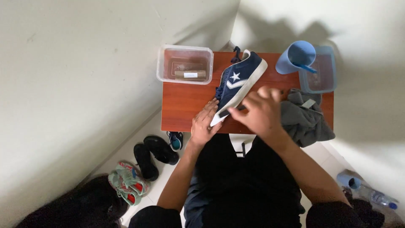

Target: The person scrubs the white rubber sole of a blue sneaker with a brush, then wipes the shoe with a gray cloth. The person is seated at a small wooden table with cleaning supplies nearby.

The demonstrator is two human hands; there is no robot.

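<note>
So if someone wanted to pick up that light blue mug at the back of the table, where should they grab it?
Probably by its handle. The light blue mug leans tilted against the clear tub, its open mouth up and its handle jutting toward the person. Coming from the near side, above the grey cloth, looks clearest.

- The sneaker (238, 82) is lying on the worktop (181, 105), near its middle.
- Left of the sneaker, a lidded box (184, 64) is sitting at the far edge.
- Right of the sneaker, a cup (295, 57) is standing beside a tub (320, 71).
- A cloth (304, 118) is lying right of the sneaker, at the near edge.
- Left of the sneaker and lower, shoes (149, 156) are lying on the floor (130, 145).
</note>
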